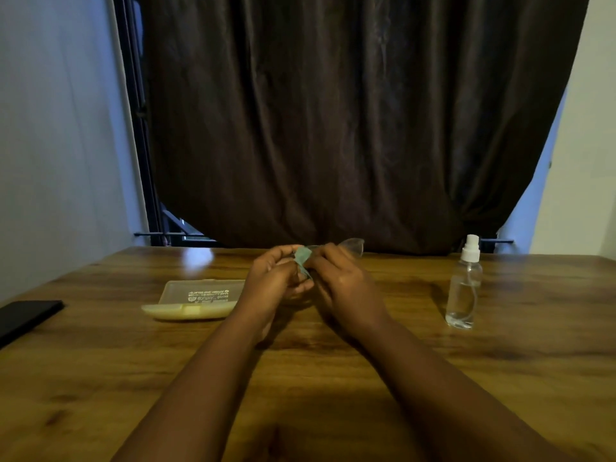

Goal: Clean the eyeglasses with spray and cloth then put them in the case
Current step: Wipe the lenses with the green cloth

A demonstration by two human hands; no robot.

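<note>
Both hands meet above the middle of the wooden table point(100, 361). My left hand point(278, 275) and my right hand point(343, 278) pinch a small pale green cloth point(302, 256) between them. The clear-framed eyeglasses point(355, 245) are held there too; one lens sticks out to the right past my right hand, the rest is hidden by fingers and cloth. Which hand grips the frame is hard to tell. The yellowish translucent case point(196, 296) lies open on the table, left of my left hand. A clear spray bottle point(464, 288) with a white nozzle stands upright at the right.
A black flat object point(26, 316) lies at the table's left edge. A dark brown curtain point(333, 128) hangs behind the table's far edge, with a black window frame point(140, 128) to its left. Pale walls stand on both sides.
</note>
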